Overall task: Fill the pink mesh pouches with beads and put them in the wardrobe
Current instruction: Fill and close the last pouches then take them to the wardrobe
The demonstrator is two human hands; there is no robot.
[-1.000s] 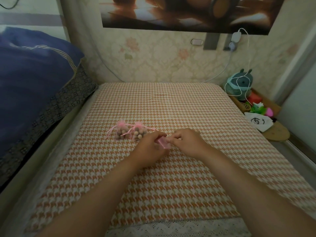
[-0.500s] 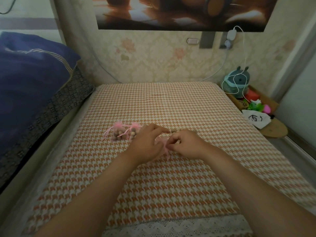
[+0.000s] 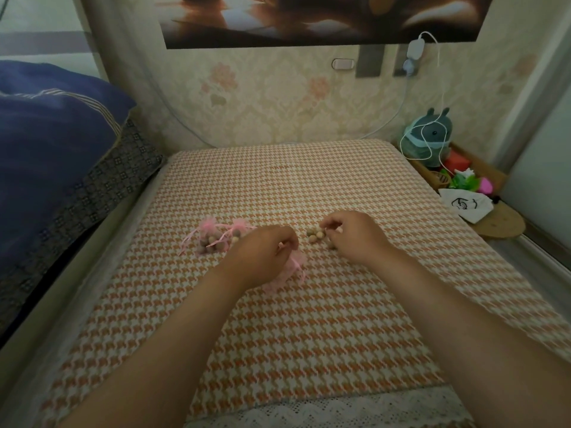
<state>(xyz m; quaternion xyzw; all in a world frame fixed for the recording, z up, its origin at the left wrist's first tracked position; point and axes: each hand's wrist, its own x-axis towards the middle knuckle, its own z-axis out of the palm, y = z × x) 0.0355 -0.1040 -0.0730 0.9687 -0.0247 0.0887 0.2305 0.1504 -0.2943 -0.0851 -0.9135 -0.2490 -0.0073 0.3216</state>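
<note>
Two pink mesh pouches (image 3: 216, 237), filled with beads and tied with ribbon, lie side by side on the houndstooth cloth (image 3: 278, 319). My left hand (image 3: 262, 254) pinches the mouth of a third pink pouch (image 3: 290, 268), which trails flat on the cloth below my fingers. A small heap of loose wooden beads (image 3: 315, 235) lies just to the right of it. My right hand (image 3: 355, 236) rests over those beads, its fingertips closing on them; whether a bead is lifted I cannot tell.
A blue quilt (image 3: 52, 134) is piled at the left. At the right a wooden tray (image 3: 491, 177) holds a teal plush toy (image 3: 429, 137), a white cable, small toys and a white drawstring bag (image 3: 466, 205). A wallpapered wall stands behind.
My hands have come apart. The right hand let go of the pouch and moved right onto the loose beads. The left hand keeps hold of the pouch.
</note>
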